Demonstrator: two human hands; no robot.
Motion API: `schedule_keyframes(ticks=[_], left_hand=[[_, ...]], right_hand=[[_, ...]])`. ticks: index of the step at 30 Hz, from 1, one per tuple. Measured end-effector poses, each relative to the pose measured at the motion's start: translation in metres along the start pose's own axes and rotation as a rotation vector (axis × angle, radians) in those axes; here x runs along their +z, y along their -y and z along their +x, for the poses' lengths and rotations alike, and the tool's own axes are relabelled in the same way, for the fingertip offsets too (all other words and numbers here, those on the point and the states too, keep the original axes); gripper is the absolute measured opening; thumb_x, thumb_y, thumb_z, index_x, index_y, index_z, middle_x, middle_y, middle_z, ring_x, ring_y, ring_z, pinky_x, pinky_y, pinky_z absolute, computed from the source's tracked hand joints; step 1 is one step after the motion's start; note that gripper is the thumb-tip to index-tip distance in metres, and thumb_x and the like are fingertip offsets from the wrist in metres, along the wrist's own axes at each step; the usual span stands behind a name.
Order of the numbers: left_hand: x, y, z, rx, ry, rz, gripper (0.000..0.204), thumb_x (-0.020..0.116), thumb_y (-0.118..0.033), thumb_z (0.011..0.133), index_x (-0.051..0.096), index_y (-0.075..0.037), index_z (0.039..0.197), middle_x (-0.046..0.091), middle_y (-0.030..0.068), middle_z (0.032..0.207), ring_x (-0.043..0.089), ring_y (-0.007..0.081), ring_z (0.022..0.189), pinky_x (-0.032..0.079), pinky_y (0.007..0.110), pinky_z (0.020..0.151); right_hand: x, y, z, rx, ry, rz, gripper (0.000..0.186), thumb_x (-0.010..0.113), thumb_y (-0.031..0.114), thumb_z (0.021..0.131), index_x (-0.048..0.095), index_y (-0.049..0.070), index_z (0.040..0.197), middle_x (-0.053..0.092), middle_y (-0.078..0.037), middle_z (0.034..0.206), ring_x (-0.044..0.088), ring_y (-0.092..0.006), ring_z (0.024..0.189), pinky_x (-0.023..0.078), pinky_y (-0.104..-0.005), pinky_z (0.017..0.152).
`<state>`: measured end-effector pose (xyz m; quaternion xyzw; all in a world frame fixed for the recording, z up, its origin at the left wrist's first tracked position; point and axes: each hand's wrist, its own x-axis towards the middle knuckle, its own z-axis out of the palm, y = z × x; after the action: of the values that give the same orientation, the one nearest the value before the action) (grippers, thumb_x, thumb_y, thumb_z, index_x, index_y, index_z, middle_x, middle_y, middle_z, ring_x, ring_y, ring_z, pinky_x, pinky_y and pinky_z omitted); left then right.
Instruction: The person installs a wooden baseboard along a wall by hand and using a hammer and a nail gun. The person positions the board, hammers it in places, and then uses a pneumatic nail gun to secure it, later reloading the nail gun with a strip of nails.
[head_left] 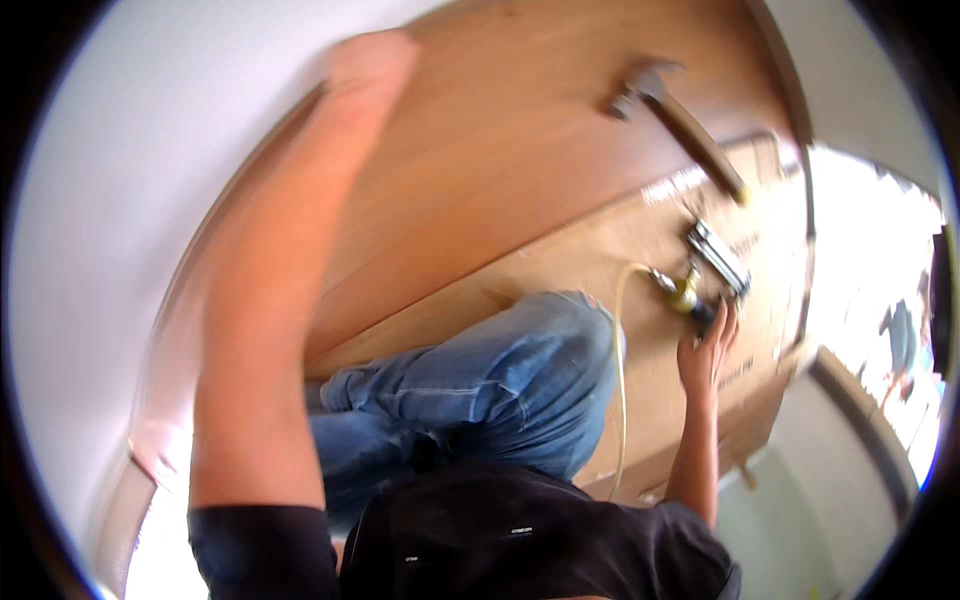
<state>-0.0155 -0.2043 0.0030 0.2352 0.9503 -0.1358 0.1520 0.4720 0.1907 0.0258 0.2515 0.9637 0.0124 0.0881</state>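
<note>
- Right hand [708, 350]: fingers extended, loosely spread, at the dark end of the air tool [686, 296]; contact cannot be confirmed.
- Left hand [372, 62]: at the upper-left edge of the brown panel [480, 150], beside the white surface [120, 200]; blurred, fingers hidden, grip cannot be told.
- Air tool: lies toward the right edge of the cardboard [560, 262], yellow hose [620, 400] attached.
- Hammer [700, 145]: head on panel, handle end over the cardboard's upper edge.
- Step, judged: reaching to the tool; lifting it would call for closing fingers round its grip, hose slack.
</note>
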Motion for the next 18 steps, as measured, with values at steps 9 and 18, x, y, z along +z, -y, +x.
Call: schedule_keyframes(ticks=[9, 18], left_hand=[[0.069, -0.026, 0.05, -0.032, -0.182, -0.426, 0.028, 0.059, -0.014, 0.098, 0.081, -0.007, 0.114, 0.079, 0.0125, 0.116, 0.075, 0.0307, 0.109, 0.062, 0.045, 0.09], [0.036, -0.021, 0.007, -0.005, -0.142, -0.393, 0.024, 0.061, -0.013, 0.094, 0.081, -0.002, 0.103, 0.079, 0.0179, 0.105, 0.076, 0.0332, 0.104, 0.062, 0.047, 0.084]], right_hand=[[0.048, -0.035, 0.001, 0.174, 0.007, -0.188, 0.087, 0.079, 0.031, 0.089, 0.036, 0.016, 0.164, 0.036, -0.032, 0.162, 0.043, -0.05, 0.145, 0.038, -0.0615, 0.117], [-0.01, 0.013, 0.011, 0.005, 0.074, 1.028, 0.076, 0.075, 0.016, 0.094, 0.041, 0.002, 0.16, 0.049, -0.016, 0.155, 0.053, -0.0307, 0.134, 0.049, -0.0428, 0.108]])
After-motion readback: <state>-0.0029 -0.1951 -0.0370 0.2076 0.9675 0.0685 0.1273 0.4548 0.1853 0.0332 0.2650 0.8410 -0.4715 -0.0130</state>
